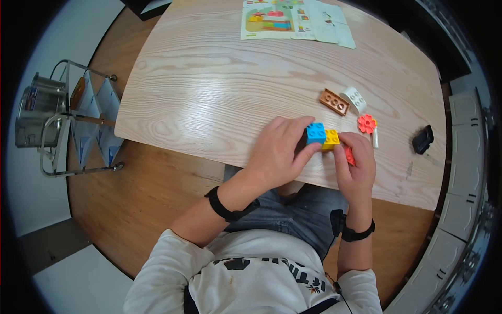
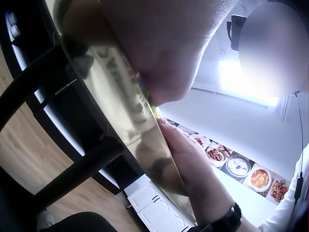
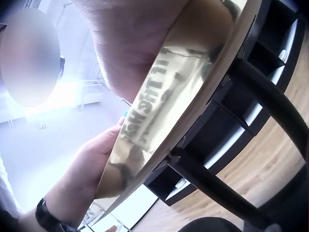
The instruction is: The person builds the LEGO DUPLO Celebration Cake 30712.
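Note:
In the head view, a blue toy building brick [image 1: 316, 133] and a yellow brick [image 1: 331, 139] sit side by side at the table's near edge, the blue one standing higher. My left hand [image 1: 277, 152] pinches the blue brick from the left, thumb in front and index finger behind. From the other side, my right hand [image 1: 360, 159] has its thumb and index fingertips at the yellow brick's right end. A red piece [image 1: 350, 155] shows between that thumb and the fingers, partly hidden by them. Both wrist views show mainly skin and tabletop, with the bricks almost hidden.
Beyond the hands lie a brown brick [image 1: 334, 102], a white curved brick [image 1: 354, 100] and a red flower piece [image 1: 367, 124]. A black object [image 1: 422, 139] sits at the right edge. An instruction sheet [image 1: 298, 23] is spread at the table's far side.

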Motion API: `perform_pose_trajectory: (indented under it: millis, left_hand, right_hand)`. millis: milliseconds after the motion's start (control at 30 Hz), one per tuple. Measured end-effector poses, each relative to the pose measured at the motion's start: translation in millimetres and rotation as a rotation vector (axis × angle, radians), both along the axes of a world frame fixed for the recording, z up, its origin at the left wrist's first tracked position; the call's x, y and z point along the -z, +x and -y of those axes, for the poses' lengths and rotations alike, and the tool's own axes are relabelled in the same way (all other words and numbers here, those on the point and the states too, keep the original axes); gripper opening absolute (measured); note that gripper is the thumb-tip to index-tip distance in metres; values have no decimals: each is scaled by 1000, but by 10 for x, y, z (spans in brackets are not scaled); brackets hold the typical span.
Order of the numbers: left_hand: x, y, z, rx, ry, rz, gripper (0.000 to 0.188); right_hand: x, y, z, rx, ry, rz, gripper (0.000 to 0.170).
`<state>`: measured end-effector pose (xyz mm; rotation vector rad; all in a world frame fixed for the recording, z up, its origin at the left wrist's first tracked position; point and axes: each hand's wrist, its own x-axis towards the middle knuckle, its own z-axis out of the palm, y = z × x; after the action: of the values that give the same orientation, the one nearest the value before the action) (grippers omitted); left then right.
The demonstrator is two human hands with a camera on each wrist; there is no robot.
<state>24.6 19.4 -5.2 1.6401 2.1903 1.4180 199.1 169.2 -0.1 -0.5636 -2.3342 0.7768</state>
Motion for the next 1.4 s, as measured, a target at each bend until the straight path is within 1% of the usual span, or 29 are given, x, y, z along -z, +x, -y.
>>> perform_pose_trajectory:
  millis: [133, 533, 733, 767, 833, 867, 933, 1000, 1067, 1100, 1200, 1233, 1333, 1400]
  left_hand:
    - [6, -4, 0, 12, 11, -15, 54]
    - [19, -5, -9, 21, 4, -4, 52]
    - [7, -23, -30, 32, 63, -54, 52]
    - [4, -7, -21, 22, 35, -41, 51]
    - [1, -7, -19, 20, -11, -11, 50]
    - [3, 2, -25, 17, 2, -20, 49]
    - [-1, 1, -47, 18, 8, -23, 49]
    - [-7, 3, -28, 12, -24, -11, 48]
    - [-7, -3, -39, 17, -23, 11, 48]
    - [-6, -10, -49, 19, -20, 13, 48]
    - [10, -14, -35, 24, -15, 12, 48]
    - [11, -17, -42, 25, -9, 9, 48]
    - [21, -24, -39, 50, 17, -17, 49]
    - [13, -12, -39, 51, 6, 14, 49]
  right_hand:
    - [-11, -2, 17, 3, -3, 7, 21]
    - [-21, -4, 21, 8, 5, 18, 19]
    - [-17, -13, 22, 18, -8, 1, 17]
    - [-9, -17, 7, 10, 36, -18, 16]
    - [16, -18, -10, 15, -19, -75, 14]
    - [12, 11, -7, 14, -44, -106, 14]
    - [-24, 58, 28, 113, -227, -207, 12]
    - [-40, 125, -31, 175, -225, -271, 11]
    - [-31, 213, -195, 201, -45, -286, 11]
    - [4, 284, -297, 212, -16, -288, 14]
    - [-170, 416, -354, 270, -174, -166, 18]
    - [-253, 450, -341, 212, -180, -83, 28]
    - [-444, 388, -127, 110, -219, 125, 39]
    - [-287, 339, -118, 8, 11, 165, 44]
